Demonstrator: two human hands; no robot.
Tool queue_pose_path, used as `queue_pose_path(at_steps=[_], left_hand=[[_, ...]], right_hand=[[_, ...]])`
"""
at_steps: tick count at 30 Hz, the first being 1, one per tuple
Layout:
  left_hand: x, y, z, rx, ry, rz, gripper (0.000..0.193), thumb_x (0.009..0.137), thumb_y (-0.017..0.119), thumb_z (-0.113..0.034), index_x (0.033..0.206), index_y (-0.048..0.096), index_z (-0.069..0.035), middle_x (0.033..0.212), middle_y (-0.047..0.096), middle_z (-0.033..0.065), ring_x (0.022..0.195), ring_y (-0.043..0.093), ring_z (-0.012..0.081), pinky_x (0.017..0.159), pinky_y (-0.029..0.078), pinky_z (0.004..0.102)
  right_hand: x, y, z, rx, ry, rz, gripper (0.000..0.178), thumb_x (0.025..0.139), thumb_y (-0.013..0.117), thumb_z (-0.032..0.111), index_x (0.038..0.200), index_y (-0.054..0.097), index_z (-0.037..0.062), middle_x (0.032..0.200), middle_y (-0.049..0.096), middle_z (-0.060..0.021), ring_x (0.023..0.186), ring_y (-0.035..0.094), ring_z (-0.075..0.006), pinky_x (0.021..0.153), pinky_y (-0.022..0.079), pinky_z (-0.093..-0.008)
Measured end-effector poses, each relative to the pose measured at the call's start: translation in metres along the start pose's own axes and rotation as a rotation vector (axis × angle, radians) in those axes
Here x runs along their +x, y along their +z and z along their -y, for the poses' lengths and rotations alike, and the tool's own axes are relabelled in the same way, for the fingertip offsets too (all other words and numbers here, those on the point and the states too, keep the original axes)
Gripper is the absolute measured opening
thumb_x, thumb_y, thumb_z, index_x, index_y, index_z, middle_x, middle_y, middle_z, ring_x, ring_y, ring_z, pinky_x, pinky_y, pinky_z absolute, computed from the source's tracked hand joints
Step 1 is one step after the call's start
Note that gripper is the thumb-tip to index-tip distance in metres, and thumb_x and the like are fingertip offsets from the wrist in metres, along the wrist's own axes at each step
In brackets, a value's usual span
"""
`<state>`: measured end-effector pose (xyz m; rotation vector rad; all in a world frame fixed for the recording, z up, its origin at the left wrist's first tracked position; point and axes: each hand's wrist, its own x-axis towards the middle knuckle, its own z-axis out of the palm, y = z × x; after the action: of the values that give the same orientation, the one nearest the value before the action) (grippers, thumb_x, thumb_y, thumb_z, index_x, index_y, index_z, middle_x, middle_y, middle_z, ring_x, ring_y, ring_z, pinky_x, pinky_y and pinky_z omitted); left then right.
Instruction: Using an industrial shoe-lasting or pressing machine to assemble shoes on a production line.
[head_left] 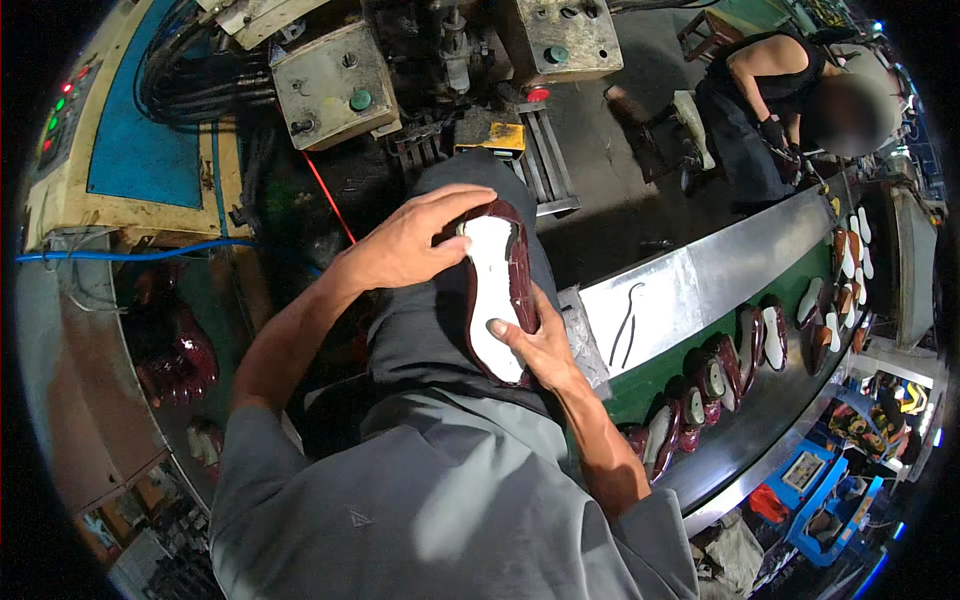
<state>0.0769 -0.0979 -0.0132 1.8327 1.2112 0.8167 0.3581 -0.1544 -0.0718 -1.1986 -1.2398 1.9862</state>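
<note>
A dark red shoe upper (520,275) lies lengthwise over my lap, its white insole (490,285) facing up. Along the insole the glossy upper is folded over the edge. My left hand (415,240) grips its far end, with the fingers curled over the top and the thumb on the white insole. Nearer my body, my right hand (540,345) is wrapped round the right side, thumb pressed on the insole. What is inside the upper is hidden.
Ahead stands a machine with grey control boxes (335,85) and a yellow-edged pedal (490,135). At right, a metal ledge (740,250) holds a thin dark pincer-like tool (627,325); beyond it, several shoes (712,378) line a green belt. Another person (755,110) bends over at far right.
</note>
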Motion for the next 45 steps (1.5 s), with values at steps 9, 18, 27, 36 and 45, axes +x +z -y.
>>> queue_pose_path(at_steps=[9,18,27,36,45], left_hand=[[0.004,0.011,-0.025,0.392,0.36,-0.391,0.044,0.094,0.071,0.005,0.137,0.065,0.007,0.129,0.071,0.0237,0.104,0.078,0.0393,0.088,0.066,0.0458],[-0.032,0.007,-0.088,0.165,0.22,-0.042,0.093,0.08,0.085,0.0,0.163,0.044,0.0,0.164,0.047,0.0252,0.153,0.048,0.0437,0.125,0.043,0.0494],[-0.023,0.07,-0.065,-0.007,0.059,-0.341,0.085,0.071,0.088,-0.002,0.15,0.057,0.0,0.151,0.064,0.0221,0.143,0.062,0.0376,0.122,0.047,0.0451],[-0.026,0.078,-0.063,-0.035,0.048,-0.409,0.076,0.071,0.085,0.0,0.143,0.06,0.0,0.145,0.065,0.0209,0.14,0.063,0.0367,0.12,0.048,0.046],[-0.018,0.075,-0.059,-0.053,0.084,-0.382,0.071,0.071,0.085,0.001,0.138,0.06,-0.002,0.143,0.067,0.0195,0.138,0.063,0.0358,0.119,0.048,0.0462]], right_hand=[[0.01,-0.016,0.033,-0.42,-0.187,-0.005,0.115,0.088,0.093,0.03,0.17,0.023,-0.0081,0.157,0.056,-0.0304,0.147,0.057,-0.0365,0.123,0.044,-0.0434],[0.07,-0.023,0.01,-0.547,-0.545,-0.199,0.123,0.086,0.092,0.015,0.173,0.006,-0.0005,0.158,0.053,-0.0292,0.144,0.058,-0.0433,0.122,0.046,-0.049],[0.075,-0.014,-0.017,-0.519,-0.665,-0.139,0.099,0.085,0.089,0.009,0.163,0.03,-0.008,0.154,0.056,-0.0283,0.143,0.057,-0.0449,0.126,0.04,-0.05],[0.073,-0.011,-0.028,-0.582,-0.673,-0.181,0.101,0.084,0.09,0.007,0.164,0.029,-0.0074,0.151,0.058,-0.0281,0.14,0.058,-0.0454,0.124,0.042,-0.0502],[0.075,-0.011,-0.03,-0.571,-0.727,-0.218,0.101,0.087,0.088,0.005,0.165,0.025,-0.0075,0.149,0.057,-0.0308,0.136,0.06,-0.0469,0.12,0.045,-0.0515]])
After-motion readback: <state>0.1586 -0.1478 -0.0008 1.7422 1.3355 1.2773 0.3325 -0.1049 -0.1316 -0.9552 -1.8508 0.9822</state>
